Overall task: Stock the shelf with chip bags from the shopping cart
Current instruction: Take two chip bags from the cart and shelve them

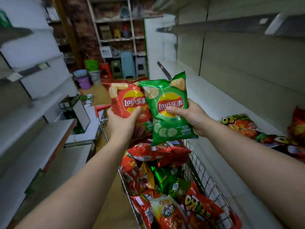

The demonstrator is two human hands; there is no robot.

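Held upright, labels facing the person, above the cart (206, 176), the red bag (127, 100) is pinched by the left hand (121, 123) fingers and the green bag (166, 111) by the right hand (189, 116), probably ready for the shelf (219, 103) at 3 o'clock.

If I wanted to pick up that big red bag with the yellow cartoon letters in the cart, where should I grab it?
Probably from above, by its upper edge. The red bag with yellow letters lies tilted against the cart's wire side, with other bags packed along its left, so the top is the freest part. Pinch the crinkled edge rather than squeezing the puffy middle, which might crush the chips.
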